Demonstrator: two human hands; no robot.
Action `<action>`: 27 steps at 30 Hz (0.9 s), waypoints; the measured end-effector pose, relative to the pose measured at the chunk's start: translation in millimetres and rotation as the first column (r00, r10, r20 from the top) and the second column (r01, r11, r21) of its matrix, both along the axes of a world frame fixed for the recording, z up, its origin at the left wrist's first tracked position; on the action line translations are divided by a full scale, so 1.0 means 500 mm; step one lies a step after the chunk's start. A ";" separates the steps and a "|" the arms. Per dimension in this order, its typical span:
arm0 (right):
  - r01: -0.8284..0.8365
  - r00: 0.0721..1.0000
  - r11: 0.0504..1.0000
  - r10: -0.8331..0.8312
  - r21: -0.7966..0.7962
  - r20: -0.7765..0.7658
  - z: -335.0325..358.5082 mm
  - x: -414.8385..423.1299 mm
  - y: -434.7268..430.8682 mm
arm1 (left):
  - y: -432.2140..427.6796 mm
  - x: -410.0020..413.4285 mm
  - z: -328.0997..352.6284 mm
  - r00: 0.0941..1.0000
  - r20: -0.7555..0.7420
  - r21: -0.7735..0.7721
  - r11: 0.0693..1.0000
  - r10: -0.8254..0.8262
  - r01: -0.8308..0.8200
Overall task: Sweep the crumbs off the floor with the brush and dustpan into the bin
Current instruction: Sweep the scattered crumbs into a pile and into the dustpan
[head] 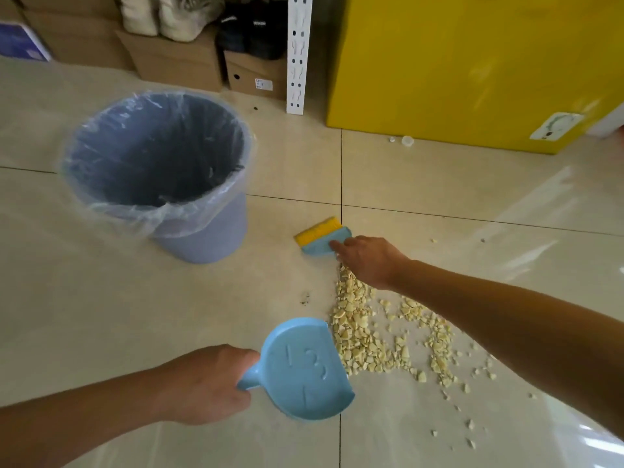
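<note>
- My left hand [206, 383] is wrapped tight round the handle of the light blue dustpan [305, 368], held tilted with its underside showing and its open edge just beside the crumbs [363, 336].
- My right hand [369, 260] grips the small blue brush [324, 239]; its yellow bristles point away from me, at the far end of the pile.
- The pale yellow crumbs lie on the beige tiled floor [101, 315], thick by the dustpan, thinner to the right.
- The blue bin [202, 238], lined with a clear bag, stands to the far left, well apart from the pile.
</note>
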State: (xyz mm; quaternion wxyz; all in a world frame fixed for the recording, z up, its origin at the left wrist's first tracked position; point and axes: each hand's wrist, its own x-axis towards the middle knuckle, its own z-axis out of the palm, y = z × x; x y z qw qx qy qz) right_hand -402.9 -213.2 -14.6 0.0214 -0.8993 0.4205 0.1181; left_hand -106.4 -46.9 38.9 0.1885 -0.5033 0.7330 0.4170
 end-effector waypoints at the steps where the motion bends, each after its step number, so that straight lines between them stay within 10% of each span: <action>1: -0.027 1.000 1.000 0.027 0.003 0.001 0.004 -0.016 0.010 | -0.001 0.003 0.001 1.000 0.001 0.001 1.000 -0.013 0.013; 9: 0.017 0.999 0.970 -0.026 0.244 0.036 0.131 -0.120 0.045 | -0.027 0.063 0.000 0.986 -0.080 0.092 0.986 0.146 -0.138; 19: 0.043 0.976 0.998 -0.052 0.049 0.212 0.045 0.113 -0.074 | -0.012 0.100 0.022 0.922 -0.087 0.017 0.925 0.379 -0.379; 27: -0.061 0.998 0.969 0.056 0.239 0.027 0.094 -0.006 -0.056 | -0.002 0.036 0.013 0.947 -0.105 0.070 0.952 0.304 -0.297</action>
